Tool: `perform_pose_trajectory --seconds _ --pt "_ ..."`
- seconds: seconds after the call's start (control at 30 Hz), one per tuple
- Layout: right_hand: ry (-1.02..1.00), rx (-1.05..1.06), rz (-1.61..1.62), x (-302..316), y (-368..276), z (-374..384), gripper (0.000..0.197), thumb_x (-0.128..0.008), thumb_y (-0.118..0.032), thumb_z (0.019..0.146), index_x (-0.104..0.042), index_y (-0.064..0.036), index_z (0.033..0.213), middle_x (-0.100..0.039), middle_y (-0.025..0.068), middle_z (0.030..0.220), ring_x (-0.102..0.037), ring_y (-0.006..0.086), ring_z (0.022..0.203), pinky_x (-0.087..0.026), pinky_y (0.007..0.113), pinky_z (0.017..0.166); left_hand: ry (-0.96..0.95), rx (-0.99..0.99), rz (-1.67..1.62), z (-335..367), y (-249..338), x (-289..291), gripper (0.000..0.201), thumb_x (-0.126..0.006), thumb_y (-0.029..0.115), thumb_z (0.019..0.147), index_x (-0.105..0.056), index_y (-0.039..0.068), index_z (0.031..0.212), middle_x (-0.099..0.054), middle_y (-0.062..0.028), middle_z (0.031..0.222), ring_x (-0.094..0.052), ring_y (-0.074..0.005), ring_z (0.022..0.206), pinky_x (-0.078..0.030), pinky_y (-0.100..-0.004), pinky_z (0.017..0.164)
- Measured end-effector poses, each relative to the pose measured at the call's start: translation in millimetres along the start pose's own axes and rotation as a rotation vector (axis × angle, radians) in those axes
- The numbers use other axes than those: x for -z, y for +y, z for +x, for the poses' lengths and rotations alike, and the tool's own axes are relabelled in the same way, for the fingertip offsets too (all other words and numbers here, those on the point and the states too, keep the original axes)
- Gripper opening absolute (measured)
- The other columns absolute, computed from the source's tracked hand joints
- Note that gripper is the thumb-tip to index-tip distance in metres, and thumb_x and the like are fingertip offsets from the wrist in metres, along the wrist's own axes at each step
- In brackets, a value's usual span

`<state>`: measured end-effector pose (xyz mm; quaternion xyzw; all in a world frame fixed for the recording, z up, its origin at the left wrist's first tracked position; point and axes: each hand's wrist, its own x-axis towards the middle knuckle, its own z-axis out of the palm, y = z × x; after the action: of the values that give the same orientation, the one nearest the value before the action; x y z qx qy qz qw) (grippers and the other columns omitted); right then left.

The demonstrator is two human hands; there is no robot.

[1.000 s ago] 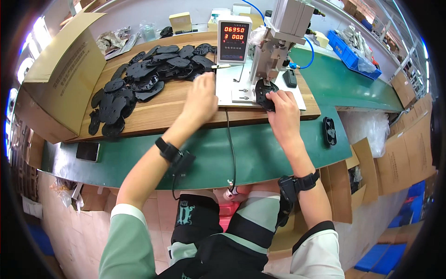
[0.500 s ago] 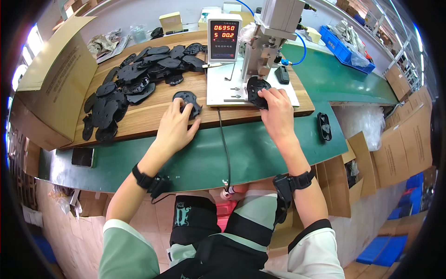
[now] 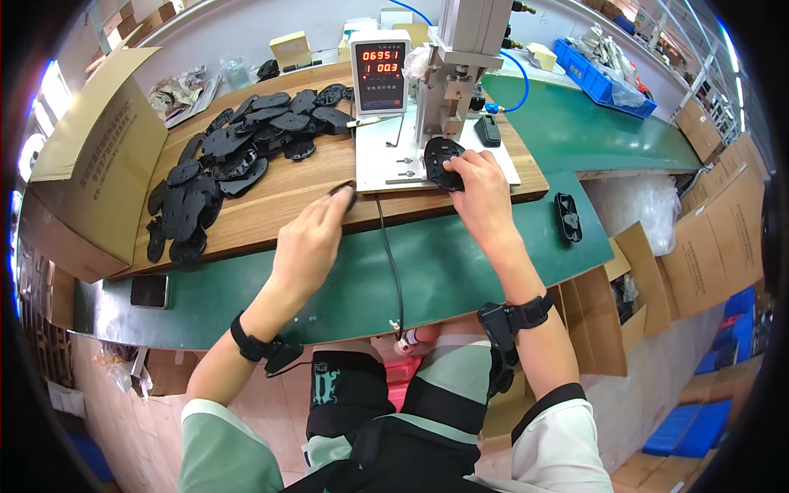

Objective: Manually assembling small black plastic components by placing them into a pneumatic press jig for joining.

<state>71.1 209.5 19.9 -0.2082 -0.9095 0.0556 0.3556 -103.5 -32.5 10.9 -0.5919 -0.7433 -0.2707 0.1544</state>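
Note:
My right hand grips the right edge of a black, oval moulded plastic part with thumb and fingers. That part lies beneath the head of a metal bench press, over its white base plate. My left hand, slightly blurred, has its fingers closed on a second black plastic part. This one is tilted, at the front edge of the wooden board, and the hand hides much of it. A heap of similar black parts covers the board's left side.
A display box with red digits stands beside the press. An open carton rises at the left. A phone and a black oblong piece lie on the green bench. A cable hangs over the front edge.
My left hand has picked up and tilted the part that lay flat on the board. My right hand still holds its part under the press. The display digits have changed.

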Motion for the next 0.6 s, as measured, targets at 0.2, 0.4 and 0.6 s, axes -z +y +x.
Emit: perform_pose_trajectory --seconds 0.2,0.4,0.6 --pt "0.057 -0.062 0.168 43 13 -3 0.027 -0.073 0.004 0.079 -0.074 -0.0022 0.105 -0.072 0.0122 0.103 -0.066 0.0313 0.104 -0.055 0.041 0.091 0.067 -0.308 0.071 51 36 -33 0.047 -0.066 -0.004 0.086 -0.062 0.003 0.132 -0.07 -0.0205 0.13 -0.069 -0.0385 0.12 -0.06 -0.0466 0.097" --pt "0.3 -0.33 0.361 75 -7 -124 0.032 -0.069 0.012 0.079 -0.07 -0.0032 0.107 -0.074 0.0127 0.111 -0.069 0.0334 0.104 -0.055 0.041 0.094 -0.011 -0.401 0.057 86 58 -65 0.057 -0.06 0.0 0.089 -0.057 0.007 0.146 -0.064 -0.0212 0.141 -0.062 -0.0368 0.132 -0.052 -0.0466 0.111" --pt "0.219 -0.361 0.211 76 -33 -287 0.04 -0.067 0.009 0.068 -0.069 -0.0026 0.106 -0.071 0.0152 0.111 -0.065 0.0384 0.107 -0.051 0.047 0.098 -0.044 -0.417 0.153 103 59 -97 0.06 -0.057 -0.002 0.09 -0.053 0.006 0.149 -0.061 -0.025 0.144 -0.058 -0.0409 0.137 -0.046 -0.051 0.118"
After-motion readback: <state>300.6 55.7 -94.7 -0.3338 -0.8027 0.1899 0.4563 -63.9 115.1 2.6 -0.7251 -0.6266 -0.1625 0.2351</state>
